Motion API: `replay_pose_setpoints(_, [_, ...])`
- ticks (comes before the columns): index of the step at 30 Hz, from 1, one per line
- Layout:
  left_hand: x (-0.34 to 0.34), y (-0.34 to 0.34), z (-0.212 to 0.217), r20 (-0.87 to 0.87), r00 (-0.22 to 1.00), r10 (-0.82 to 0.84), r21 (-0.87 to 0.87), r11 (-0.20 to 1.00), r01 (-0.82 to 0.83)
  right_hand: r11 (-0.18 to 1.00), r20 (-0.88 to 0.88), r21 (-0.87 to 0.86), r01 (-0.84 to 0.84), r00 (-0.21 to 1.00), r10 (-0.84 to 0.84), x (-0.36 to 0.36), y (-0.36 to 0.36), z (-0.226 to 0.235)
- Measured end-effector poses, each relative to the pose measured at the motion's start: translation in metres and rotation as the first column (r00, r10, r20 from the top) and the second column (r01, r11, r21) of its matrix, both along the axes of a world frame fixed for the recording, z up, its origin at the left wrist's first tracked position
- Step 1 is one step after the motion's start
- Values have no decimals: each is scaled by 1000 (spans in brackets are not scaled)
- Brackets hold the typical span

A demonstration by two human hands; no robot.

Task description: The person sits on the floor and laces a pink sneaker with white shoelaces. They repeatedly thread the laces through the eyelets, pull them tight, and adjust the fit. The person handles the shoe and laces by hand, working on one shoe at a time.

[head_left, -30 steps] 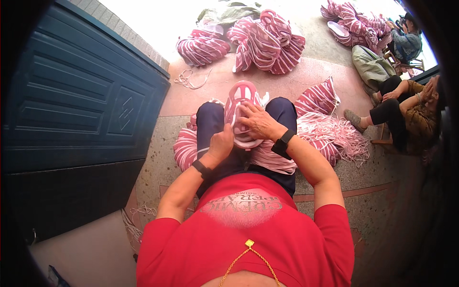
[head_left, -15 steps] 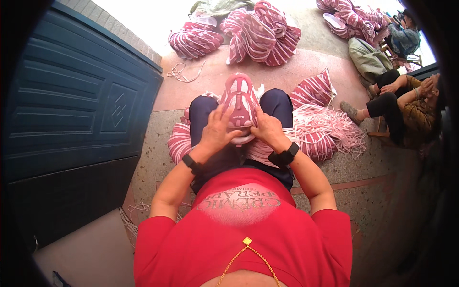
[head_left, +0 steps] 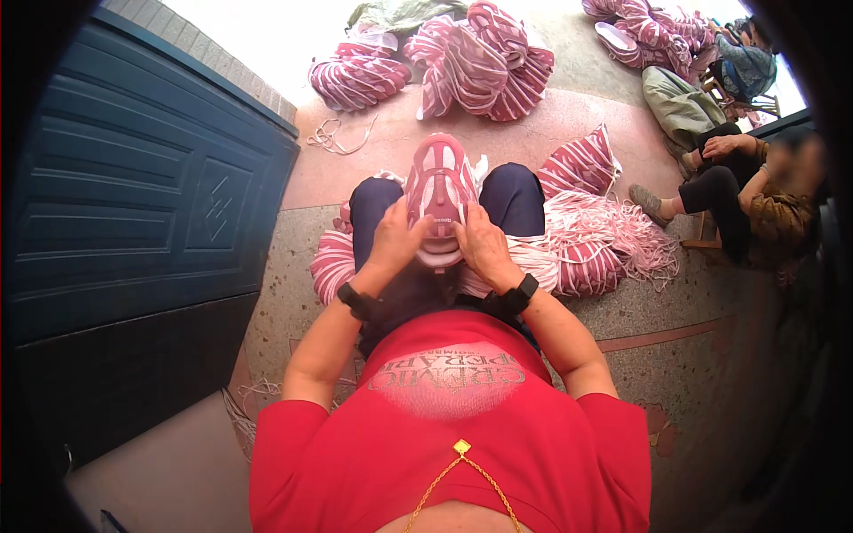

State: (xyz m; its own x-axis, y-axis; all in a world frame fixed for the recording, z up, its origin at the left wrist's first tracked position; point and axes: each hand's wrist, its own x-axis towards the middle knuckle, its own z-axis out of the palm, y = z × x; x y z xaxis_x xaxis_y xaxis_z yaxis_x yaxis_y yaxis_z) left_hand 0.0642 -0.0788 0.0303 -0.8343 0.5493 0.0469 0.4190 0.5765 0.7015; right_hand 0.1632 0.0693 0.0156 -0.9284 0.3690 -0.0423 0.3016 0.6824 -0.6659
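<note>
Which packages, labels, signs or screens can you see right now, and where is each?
Shirt print: pale lettering patch on the red shirt, chest, below the hands.
Shoe label: small dark tab on the pink-and-white shoe in the lap, between left hand and right hand.
No packages, signs or screens show.

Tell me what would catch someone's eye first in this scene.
First, the pink and white shoe upper resting on the person's lap, with the left hand and right hand pressed against its near end. Next, the heaps of pink and white striped bundles on the floor ahead, with loose pink strips spilling beside the right knee. A dark blue panelled door fills the left side.
</note>
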Motion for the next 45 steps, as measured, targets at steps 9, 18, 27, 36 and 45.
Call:
replay_pose_setpoints(9, [0,1,-28,51,994,-98,-178,978,105,997,-23,-43,63,998,-64,-6,-12,-18])
replay_pose_setpoints(18, [-23,-5,-23,272,930,-247,-34,963,266,989,-232,-96,-110,969,85,0,25,-17])
replay_pose_setpoints(27, [-12,47,3,30,854,-520,64,853,517,903,-45,170,-396,912,408,27,108,-28])
replay_pose_setpoints(36, [21,86,-22,-30,771,-636,-328,735,594,749,-66,555,-361,879,473,33,92,-26])
replay_pose_setpoints(45, [-13,69,57,392,718,-575,475,795,377,885,-473,378,-271,765,437,-22,82,102])
